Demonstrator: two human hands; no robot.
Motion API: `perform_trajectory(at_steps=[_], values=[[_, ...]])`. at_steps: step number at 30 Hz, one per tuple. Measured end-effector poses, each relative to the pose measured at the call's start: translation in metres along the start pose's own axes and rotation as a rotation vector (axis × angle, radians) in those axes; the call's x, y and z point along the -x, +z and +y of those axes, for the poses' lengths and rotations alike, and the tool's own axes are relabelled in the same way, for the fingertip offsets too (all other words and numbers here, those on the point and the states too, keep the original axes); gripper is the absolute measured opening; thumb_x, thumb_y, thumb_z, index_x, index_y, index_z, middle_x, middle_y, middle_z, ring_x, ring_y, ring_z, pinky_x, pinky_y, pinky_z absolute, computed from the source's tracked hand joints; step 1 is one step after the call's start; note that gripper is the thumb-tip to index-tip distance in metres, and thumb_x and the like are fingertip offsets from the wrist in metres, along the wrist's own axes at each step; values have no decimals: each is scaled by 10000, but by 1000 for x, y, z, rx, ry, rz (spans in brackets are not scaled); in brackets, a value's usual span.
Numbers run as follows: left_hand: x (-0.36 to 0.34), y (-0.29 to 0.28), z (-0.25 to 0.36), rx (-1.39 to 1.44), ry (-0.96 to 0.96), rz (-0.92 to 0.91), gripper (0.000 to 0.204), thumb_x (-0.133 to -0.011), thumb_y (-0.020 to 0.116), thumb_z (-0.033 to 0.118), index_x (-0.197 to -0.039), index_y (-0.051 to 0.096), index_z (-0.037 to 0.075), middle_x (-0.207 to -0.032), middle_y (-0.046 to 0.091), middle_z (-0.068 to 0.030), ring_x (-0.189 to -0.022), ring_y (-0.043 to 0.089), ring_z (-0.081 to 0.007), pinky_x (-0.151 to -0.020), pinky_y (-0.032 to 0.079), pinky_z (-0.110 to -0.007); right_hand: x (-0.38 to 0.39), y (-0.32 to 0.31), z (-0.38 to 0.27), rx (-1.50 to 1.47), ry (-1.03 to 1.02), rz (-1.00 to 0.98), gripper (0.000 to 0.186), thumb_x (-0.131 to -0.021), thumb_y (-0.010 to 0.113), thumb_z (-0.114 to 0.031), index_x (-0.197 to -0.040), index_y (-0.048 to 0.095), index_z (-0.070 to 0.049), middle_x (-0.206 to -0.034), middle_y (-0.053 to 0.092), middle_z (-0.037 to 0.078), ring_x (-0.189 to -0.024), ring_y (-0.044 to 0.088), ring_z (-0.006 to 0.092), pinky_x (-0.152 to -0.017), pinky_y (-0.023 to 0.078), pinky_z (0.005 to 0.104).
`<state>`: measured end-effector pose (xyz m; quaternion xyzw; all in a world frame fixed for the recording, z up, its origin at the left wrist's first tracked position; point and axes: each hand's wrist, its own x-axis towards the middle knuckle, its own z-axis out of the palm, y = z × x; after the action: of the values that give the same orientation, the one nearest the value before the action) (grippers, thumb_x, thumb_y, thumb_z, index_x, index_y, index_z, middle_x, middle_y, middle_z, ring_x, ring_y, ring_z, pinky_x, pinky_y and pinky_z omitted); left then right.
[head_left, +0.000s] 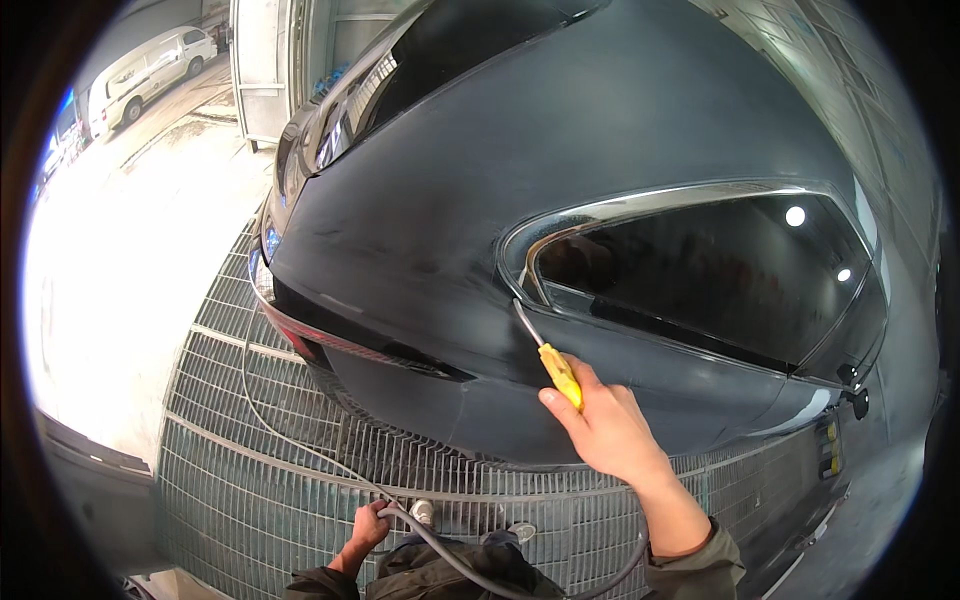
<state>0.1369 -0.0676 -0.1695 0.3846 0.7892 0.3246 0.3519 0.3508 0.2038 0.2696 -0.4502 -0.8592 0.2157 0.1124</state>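
Observation:
My right hand (610, 425) grips an air blow gun (562, 378) by its yellow body. Its thin metal nozzle points up and left, the tip at the lower corner of the chrome trim (520, 240) around the side window (690, 270). The window belongs to a dark car (430, 240) with a dull, cloudy finish. Low in the view, my left hand (371, 525) is closed around a grey hose (440, 548). The hose bends across my front and rises behind my right forearm; where it joins the blow gun is hidden.
Metal floor grating (250, 480) surrounds the car's near side. A thinner stretch of hose (300, 440) trails over it. My shoes (423, 513) stand on the grating. Beyond an open door panel (262, 70), a white van (150, 75) is parked on bright ground. A wall runs along the right.

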Motion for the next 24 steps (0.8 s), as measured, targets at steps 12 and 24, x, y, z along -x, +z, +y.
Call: perform_trajectory(at_steps=[12,24], values=[[4,-5,10,77,-28,37,416,-979,698,386,-779,671,21,-664,599,-242,-637,554,-475,-577,462,-484,-23,-18,-32,199,-168,187,651,-1040,584,-440,-1391,509,102,-719,701,233,-671,712,429,-634,565,497],[1,1,13,108,-5,30,365,-985,670,383,-922,746,31,-805,688,-257,-827,684,-476,-687,525,-500,-20,-26,-58,70,-96,120,609,-1030,610,-426,-1411,519,40,-713,681,238,-743,723,447,-670,566,480]])
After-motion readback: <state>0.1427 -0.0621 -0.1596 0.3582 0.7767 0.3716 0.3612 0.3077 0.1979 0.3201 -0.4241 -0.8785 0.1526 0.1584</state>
